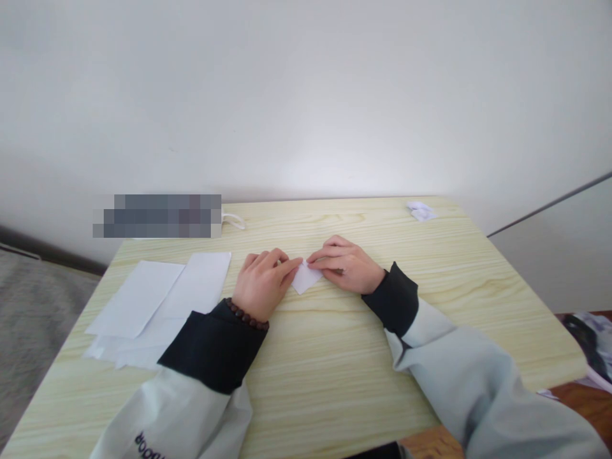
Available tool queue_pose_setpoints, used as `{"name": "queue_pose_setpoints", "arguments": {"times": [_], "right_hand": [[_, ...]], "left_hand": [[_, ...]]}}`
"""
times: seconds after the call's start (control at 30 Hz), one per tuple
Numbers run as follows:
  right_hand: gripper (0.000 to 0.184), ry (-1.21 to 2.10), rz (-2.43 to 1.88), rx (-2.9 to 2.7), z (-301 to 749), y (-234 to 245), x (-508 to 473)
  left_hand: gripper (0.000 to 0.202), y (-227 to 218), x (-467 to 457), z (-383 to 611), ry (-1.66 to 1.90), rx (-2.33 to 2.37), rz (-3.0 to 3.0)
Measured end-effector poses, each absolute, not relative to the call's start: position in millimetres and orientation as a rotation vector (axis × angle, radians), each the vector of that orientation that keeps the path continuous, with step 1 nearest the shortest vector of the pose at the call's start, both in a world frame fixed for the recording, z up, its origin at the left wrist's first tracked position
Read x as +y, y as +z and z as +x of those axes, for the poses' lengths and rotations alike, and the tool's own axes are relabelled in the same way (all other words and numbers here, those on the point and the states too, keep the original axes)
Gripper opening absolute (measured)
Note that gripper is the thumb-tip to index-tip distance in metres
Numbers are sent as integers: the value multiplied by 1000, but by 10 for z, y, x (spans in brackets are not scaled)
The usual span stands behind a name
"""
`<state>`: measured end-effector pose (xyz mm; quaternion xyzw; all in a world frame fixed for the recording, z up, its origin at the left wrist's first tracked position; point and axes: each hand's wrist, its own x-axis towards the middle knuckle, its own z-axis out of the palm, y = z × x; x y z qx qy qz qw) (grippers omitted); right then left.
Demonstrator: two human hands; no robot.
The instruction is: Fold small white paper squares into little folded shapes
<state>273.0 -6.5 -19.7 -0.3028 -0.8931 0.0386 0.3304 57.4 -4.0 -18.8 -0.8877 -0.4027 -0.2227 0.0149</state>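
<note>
A small folded piece of white paper (305,280) lies on the wooden table between my two hands, one corner pointing toward me. My left hand (264,280) pinches its left upper edge with thumb and fingertips. From the other side, the fingers of my right hand (351,264) press together on its right upper edge. The fingertips of both hands nearly meet at the top of the paper and hide part of it. A dark beaded bracelet (246,315) circles my left wrist.
Loose sheets of white paper (143,299) overlap on the table's left side. A blurred-out object (162,217) with a white loop (234,221) sits at the back left. Another small folded paper (421,211) lies at the back right. A white wall (306,95) borders the table (478,287).
</note>
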Motion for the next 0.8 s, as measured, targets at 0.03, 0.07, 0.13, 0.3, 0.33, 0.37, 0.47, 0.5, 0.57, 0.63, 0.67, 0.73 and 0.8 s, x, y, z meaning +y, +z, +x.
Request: {"name": "queue_pose_setpoints", "arguments": {"times": [0.03, 0.07, 0.13, 0.3, 0.33, 0.37, 0.47, 0.5, 0.57, 0.63, 0.67, 0.73, 0.8], "right_hand": [[22, 92, -789, -2340, 2729, -194, -67], [22, 83, -788, -2344, 2728, -192, -70], [23, 63, -792, -2358, 2727, -188, -79], [26, 4, -827, -2409, 2720, -182, -113], [26, -8, -835, -2414, 2716, -180, -121], [25, -17, -844, -2419, 2711, -177, -128], [24, -11, -870, -2440, 2702, -168, -147], [24, -2, -876, -2446, 2705, -167, -152], [22, 10, -882, -2441, 2723, -169, -160], [18, 19, -877, -2408, 2751, -177, -164], [17, 30, -874, -2384, 2765, -183, -165], [16, 60, -882, -2332, 2779, -193, -166], [16, 85, -951, -2274, 2772, -199, -163]], "left_hand": [[21, -182, -43, 576, -686, -1249, -2757], [21, -177, -47, 580, -678, -1244, -2749], [22, -165, -55, 588, -655, -1232, -2735], [21, -145, -73, 605, -610, -1219, -2707], [21, -140, -78, 609, -600, -1221, -2705], [21, -134, -83, 613, -587, -1221, -2703], [21, -110, -103, 632, -541, -1228, -2676], [20, -103, -110, 638, -526, -1236, -2658], [20, -94, -119, 645, -506, -1246, -2627], [19, -96, -119, 643, -504, -1249, -2617], [19, -101, -116, 640, -510, -1243, -2623], [19, -113, -106, 635, -527, -1222, -2639], [18, -121, -100, 639, -545, -1196, -2652]]}}
